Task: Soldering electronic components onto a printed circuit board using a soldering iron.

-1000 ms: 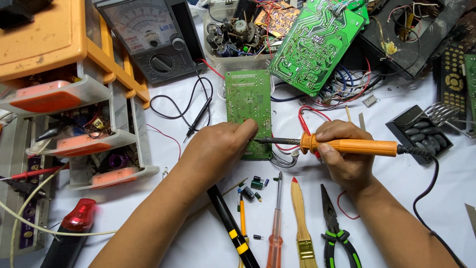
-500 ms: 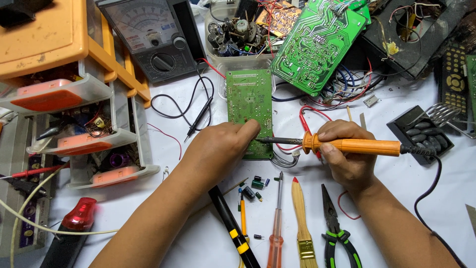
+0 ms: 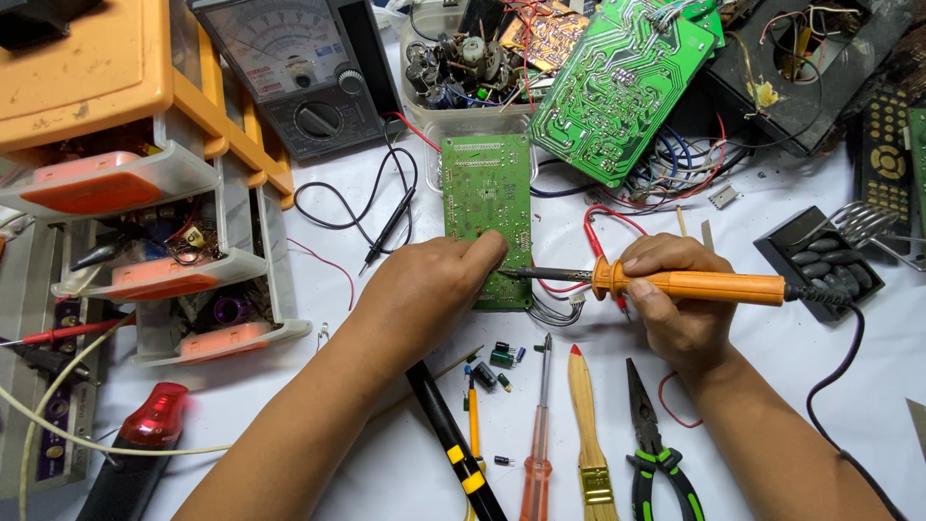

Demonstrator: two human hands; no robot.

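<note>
— Head view: where do we have the small green board [image 3: 487, 198]?
— At frame centre, long axis vertical, under our left hand [image 3: 424, 294]. Our right hand [image 3: 675, 309] grips the soldering iron [image 3: 675, 284] lying horizontal, tip at the board's lower right edge.

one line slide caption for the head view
Left hand steadies a small green circuit board while right hand applies an orange-handled soldering iron.

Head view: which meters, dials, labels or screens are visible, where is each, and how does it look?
Analog multimeter: top, left of centre; dark grey case, pale scale window, round black selector knob.
Remote keypad board: far right edge; dark, rows of gold pads.
No lit screens or packages show.
</note>
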